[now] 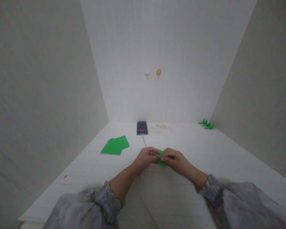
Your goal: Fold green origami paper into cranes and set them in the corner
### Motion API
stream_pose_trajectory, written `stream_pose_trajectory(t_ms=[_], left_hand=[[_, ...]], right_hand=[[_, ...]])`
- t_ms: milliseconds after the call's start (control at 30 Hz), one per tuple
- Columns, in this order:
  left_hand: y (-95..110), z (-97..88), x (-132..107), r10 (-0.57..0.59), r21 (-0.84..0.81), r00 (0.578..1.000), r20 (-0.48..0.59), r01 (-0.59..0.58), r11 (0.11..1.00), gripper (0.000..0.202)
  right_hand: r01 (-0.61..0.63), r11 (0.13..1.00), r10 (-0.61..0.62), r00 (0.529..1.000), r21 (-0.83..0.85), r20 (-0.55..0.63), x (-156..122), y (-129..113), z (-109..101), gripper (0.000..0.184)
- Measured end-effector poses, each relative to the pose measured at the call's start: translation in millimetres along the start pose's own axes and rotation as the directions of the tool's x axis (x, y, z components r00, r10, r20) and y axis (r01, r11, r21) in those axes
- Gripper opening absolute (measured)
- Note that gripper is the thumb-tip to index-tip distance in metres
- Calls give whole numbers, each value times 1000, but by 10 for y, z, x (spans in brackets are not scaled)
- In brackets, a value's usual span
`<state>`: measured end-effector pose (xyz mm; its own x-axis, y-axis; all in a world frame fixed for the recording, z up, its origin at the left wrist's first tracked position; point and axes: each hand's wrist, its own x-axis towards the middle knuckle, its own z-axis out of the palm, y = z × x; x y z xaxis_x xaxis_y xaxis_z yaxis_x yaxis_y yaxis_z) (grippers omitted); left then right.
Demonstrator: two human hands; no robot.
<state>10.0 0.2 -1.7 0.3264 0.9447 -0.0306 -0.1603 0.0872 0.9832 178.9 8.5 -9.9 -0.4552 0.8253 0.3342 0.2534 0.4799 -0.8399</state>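
Observation:
A small folded piece of green paper [161, 162] is held between both hands, above the middle of the white table. My left hand [147, 157] pinches its left side, fingers closed on it. From the other side my right hand [173, 157] grips the paper with thumb and fingertips. Parts of the paper are covered by the fingers, so its full folded shape is hidden. To the left lie flat green paper sheets [114, 146], overlapping at an angle. Several folded green paper pieces [207, 124] with pointed ends sit at the far right corner.
A dark phone-like device [142, 128], blurred, lies near the back wall with a white cable [145, 203] running toward me under my left arm. Pale ring-shaped bits [160, 127] lie beside it. A small orange-red scrap [65, 176] is at the left edge. Walls enclose three sides.

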Motion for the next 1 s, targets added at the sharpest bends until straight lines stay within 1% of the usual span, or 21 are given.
stream_pose_trajectory(t_ms=[67, 100, 167, 267, 333, 433, 500, 567, 667, 800, 833, 900, 1000], left_hand=[[5, 5, -5, 7, -8, 1000, -2, -7, 1000, 30], [10, 5, -7, 13, -11, 1000, -6, -13, 1000, 30], [24, -1, -14, 30, -17, 999, -21, -31, 999, 29], [44, -14, -27, 77, -14, 995, -60, -78, 997, 27], [49, -18, -34, 117, -4, 989, -88, -118, 993, 26], [40, -12, -33, 169, -2, 980, -102, -170, 985, 28], [26, 1, -26, 191, -20, 978, -86, -193, 981, 30], [12, 18, -19, 192, -31, 980, -58, -194, 981, 34], [1, 43, -18, 150, -12, 989, -20, -150, 989, 43], [-4, 64, -28, 99, 3, 995, 27, -99, 995, 53], [-10, 67, -27, 95, 9, 995, 41, -96, 995, 51], [-31, 68, -18, 87, 39, 994, 61, -90, 995, 42], [-75, 57, 9, 67, 92, 995, 67, -74, 993, 32]], right_hand=[[-6, 1000, 6, 1000, 8, -16, 0, -8, -2, 19], [-19, 999, 19, 1000, 38, -17, -2, -16, -2, 18], [-72, 985, 73, 997, 156, 4, -4, -35, 0, 20], [-159, 918, 149, 987, 364, 56, 0, -62, 9, 36], [-167, 883, 168, 985, 438, 37, 10, -67, 20, 41], [-164, 855, 192, 981, 492, -8, 27, -58, 42, 39], [-187, 853, 218, 976, 487, -8, 32, -53, 52, 29], [-205, 870, 241, 970, 448, -23, 30, -53, 54, 20], [-210, 889, 250, 967, 408, -49, 18, -54, 46, 21], [-235, 880, 273, 961, 412, -35, 4, -50, 42, 20], [-243, 879, 281, 959, 410, -34, 3, -53, 44, 20], [-253, 879, 291, 956, 403, -35, 1, -69, 46, 20], [-245, 881, 287, 957, 405, -45, 1, -103, 44, 22]])
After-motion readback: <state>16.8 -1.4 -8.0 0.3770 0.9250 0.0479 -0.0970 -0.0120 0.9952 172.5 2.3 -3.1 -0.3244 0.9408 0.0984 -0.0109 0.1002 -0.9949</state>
